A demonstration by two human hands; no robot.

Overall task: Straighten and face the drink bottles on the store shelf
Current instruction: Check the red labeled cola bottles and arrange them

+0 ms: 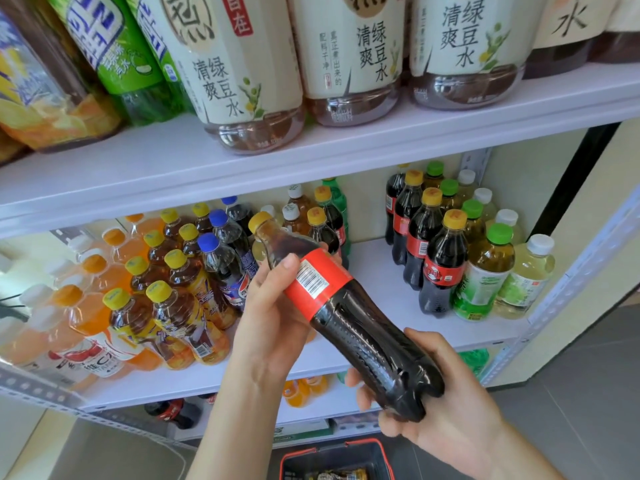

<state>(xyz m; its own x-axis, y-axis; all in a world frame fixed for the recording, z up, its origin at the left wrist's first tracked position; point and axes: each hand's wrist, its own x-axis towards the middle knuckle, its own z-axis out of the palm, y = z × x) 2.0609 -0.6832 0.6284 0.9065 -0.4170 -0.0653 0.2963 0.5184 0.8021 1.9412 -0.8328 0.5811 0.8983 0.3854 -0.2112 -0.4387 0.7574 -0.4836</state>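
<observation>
White shelving fills the frame, with the middle shelf (pixel 381 268) bare at its centre and the upper shelf (pixel 173 161) carrying large cream-labelled bottles (pixel 242 64) across the top.

I record the cola bottle (pixel 346 323) off the shelf, held in the air in front of that bare centre gap. Its long axis runs on a diagonal from centre frame down to lower right. The yellow cap (pixel 260 221) points up and left toward the shelf; the base points down and right toward the camera. The red label (pixel 322 289) is turned so the barcode (pixel 311 278) faces me.

I have the left hand (pixel 273 317) gripping at the label: the thumb lies beside the barcode and the fingers curl round behind. The right hand (pixel 446 410) grips the base, fingers wrapped under and round it.

On the middle shelf, right of the gap, upright cola bottles (pixel 440 265) stand in a row with green-capped bottles (pixel 485 271) just beside them. Left of the gap stand yellow-capped tea bottles (pixel 180 306), blue-capped bottles (pixel 225 258) and orange drinks (pixel 90 306), several of them with labels turned at differing angles.

At bottom centre I note a red-rimmed basket (pixel 336 459) on the floor.
</observation>
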